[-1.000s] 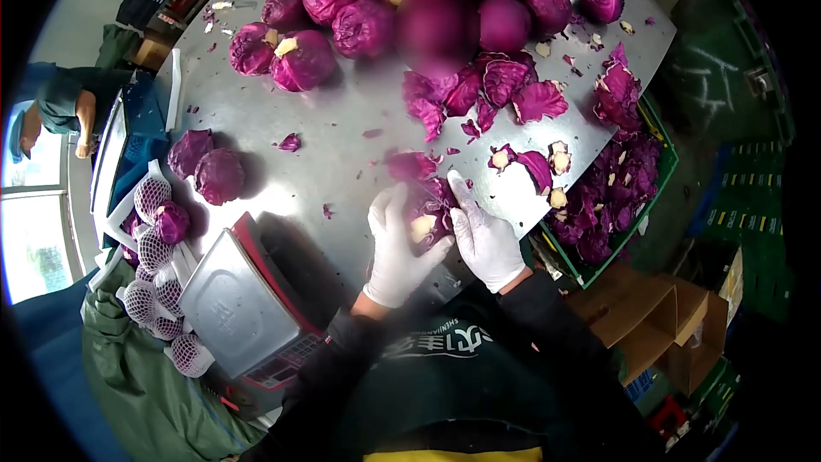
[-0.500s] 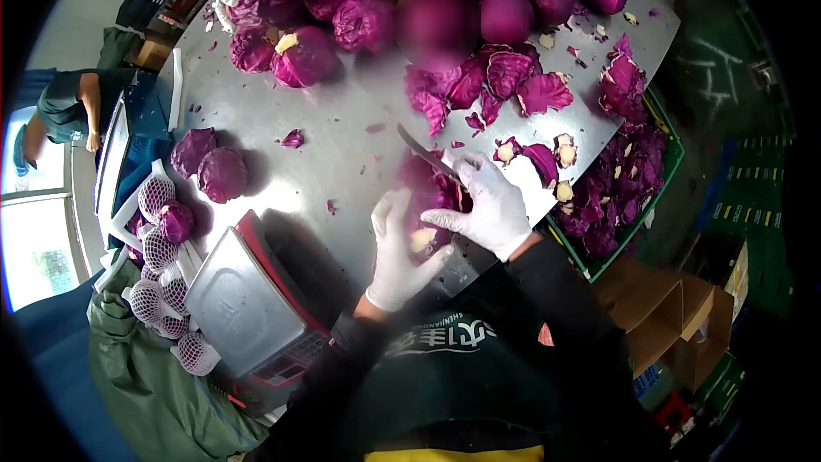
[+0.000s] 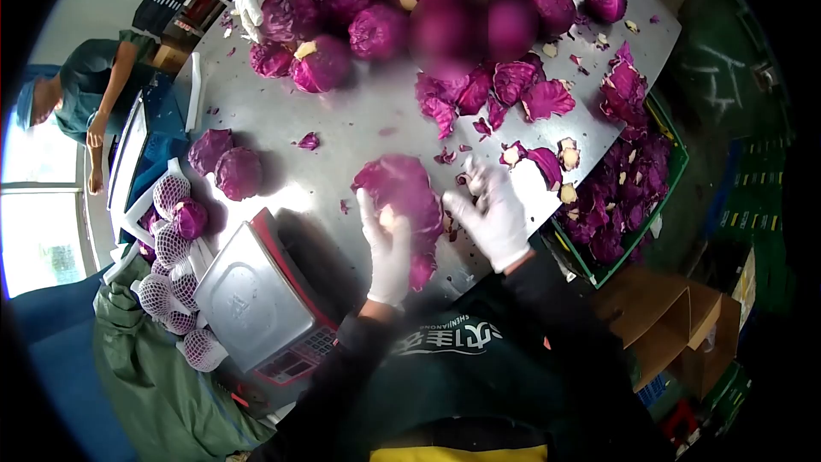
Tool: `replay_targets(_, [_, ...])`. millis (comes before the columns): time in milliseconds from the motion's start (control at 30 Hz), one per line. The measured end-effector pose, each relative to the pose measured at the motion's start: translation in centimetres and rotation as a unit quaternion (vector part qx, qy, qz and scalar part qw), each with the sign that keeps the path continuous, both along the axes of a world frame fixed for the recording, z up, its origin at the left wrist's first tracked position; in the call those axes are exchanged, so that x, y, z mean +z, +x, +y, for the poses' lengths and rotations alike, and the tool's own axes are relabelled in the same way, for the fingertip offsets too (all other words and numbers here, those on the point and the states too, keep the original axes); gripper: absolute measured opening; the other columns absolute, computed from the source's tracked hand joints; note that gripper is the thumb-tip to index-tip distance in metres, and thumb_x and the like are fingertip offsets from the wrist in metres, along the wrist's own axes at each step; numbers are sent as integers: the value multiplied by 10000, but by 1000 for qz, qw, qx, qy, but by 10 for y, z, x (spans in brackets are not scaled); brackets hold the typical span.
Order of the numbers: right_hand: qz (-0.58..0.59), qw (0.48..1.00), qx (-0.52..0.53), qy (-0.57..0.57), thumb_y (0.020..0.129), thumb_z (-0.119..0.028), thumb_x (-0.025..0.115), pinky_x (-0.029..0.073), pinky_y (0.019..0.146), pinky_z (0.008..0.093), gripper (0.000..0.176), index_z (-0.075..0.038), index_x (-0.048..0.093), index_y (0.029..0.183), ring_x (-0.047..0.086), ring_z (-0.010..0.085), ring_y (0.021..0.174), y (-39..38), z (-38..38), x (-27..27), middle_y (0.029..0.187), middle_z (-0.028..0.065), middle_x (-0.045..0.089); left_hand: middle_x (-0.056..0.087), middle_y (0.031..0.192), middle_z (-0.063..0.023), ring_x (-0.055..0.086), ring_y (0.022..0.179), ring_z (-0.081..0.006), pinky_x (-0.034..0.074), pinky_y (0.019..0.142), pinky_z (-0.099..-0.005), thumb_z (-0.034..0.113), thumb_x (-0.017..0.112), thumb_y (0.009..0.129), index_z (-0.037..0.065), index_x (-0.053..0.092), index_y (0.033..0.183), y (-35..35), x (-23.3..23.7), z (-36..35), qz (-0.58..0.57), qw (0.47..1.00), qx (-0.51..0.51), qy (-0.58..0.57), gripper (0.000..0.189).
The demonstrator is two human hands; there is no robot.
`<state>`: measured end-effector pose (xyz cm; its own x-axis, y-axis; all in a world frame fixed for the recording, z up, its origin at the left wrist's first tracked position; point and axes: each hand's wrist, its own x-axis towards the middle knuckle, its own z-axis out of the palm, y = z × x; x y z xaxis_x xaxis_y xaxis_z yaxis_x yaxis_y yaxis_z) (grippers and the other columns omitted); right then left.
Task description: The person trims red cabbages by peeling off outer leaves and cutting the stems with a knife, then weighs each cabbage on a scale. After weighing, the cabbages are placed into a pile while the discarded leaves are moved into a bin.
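A red cabbage with its outer leaves spread lies near the table's front edge, somewhat blurred. My left hand, white-gloved, is closed against its near left side, with the pale stem end by the fingers. To the right of the cabbage, my right hand has its gloved fingers apart and curved; I cannot make out the knife there. Loose leaves and cut pieces with pale stem ends lie beyond and to the right of my right hand.
Many cabbages are heaped at the far side, where another person's gloved hand reaches in. A scale stands left, beside net-wrapped cabbages. A green crate of leaves is at right. Another person stands far left.
My right hand has parted from the cabbage, and the knife seen before is no longer visible. The cabbage's leaves now spread wider. The other person's gloved hand has shifted at the heap.
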<state>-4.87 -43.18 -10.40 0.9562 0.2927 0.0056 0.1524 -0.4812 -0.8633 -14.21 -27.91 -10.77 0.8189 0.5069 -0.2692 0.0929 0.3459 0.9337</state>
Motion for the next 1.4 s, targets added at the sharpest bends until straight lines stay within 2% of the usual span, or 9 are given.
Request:
replay_targets(33, [102, 991, 41, 78, 838, -468, 755, 517, 857, 419, 750, -59, 492, 1408, 616, 343, 1015, -15, 6, -12, 1171, 211, 582, 451, 1397, -155, 481, 1228, -223, 395, 1066, -362, 57, 631, 933, 52, 107, 1591, -5, -1, 5, 20, 999, -30, 32, 841])
replay_targets(167, [-58, 995, 75, 35, 901, -343, 705, 493, 960, 407, 570, -104, 545, 1393, 595, 333, 1169, -8, 9, -21, 1262, 161, 625, 589, 1185, -152, 613, 1026, -246, 509, 897, -372, 202, 715, 903, 66, 282, 1554, -32, 6, 19, 115, 951, -180, 222, 793])
replay_targets(267, [2, 987, 157, 44, 931, -295, 664, 475, 1000, 398, 494, -82, 568, 1366, 579, 332, 1202, 10, 2, -6, 1290, 166, 621, 549, 1028, -170, 543, 950, -394, 494, 782, -482, 262, 826, 744, 112, 421, 1470, -13, 42, 32, 97, 733, -225, 635, 845])
replay_targets(467, [33, 980, 155, 117, 1030, -370, 506, 425, 1044, 375, 508, -32, 521, 1410, 541, 329, 1248, 11, -11, -10, 1287, 195, 612, 455, 1447, -234, 437, 1367, -389, 373, 1132, -436, 229, 888, 701, -6, 418, 1419, 22, 24, 64, -27, 750, -376, 543, 890])
replay_targets(567, [102, 986, 65, 116, 1042, -353, 477, 431, 1027, 369, 486, -28, 529, 1400, 534, 347, 1251, -1, -12, -7, 1292, 221, 603, 473, 1436, -233, 475, 1341, -376, 396, 1115, -425, 206, 892, 710, -20, 432, 1400, 18, 5, 57, -50, 820, -346, 454, 859])
replay_targets(700, [-16, 999, 27, 11, 1035, -263, 483, 513, 890, 399, 436, -70, 508, 1425, 636, 374, 1018, -34, -15, 18, 1200, 210, 634, 544, 1368, -228, 532, 1290, -360, 443, 1068, -392, 192, 905, 699, -21, 465, 1348, 12, 11, 21, 24, 855, -224, 466, 813])
replay_targets(833, [-100, 979, 104, -145, 1010, -315, 513, 490, 524, 412, 612, -155, 307, 1564, 618, 296, 548, -53, -13, 19, 720, 99, 642, 600, 1250, -190, 604, 1132, -310, 506, 926, -387, 66, 844, 679, 1, 501, 1314, 16, -2, 3, 18, 859, -141, 492, 725])
replay_targets(1100, [-191, 951, 97, -221, 969, -289, 547, 490, 495, 390, 695, -122, 253, 1576, 617, 258, 534, -33, -7, 14, 682, 84, 597, 595, 1206, -181, 553, 1106, -370, 442, 971, -446, 140, 847, 654, -13, 526, 1309, 22, 2, 7, 1, 799, -157, 581, 745])
replay_targets(1400, [-95, 986, 48, -130, 1017, -348, 480, 534, 594, 475, 418, -242, 527, 1419, 671, 369, 671, -1, -3, 1, 841, 149, 706, 548, 1295, -196, 499, 1183, -385, 411, 1013, -457, 241, 896, 664, -15, 510, 1344, 26, 9, 2, 8, 789, -140, 598, 823])
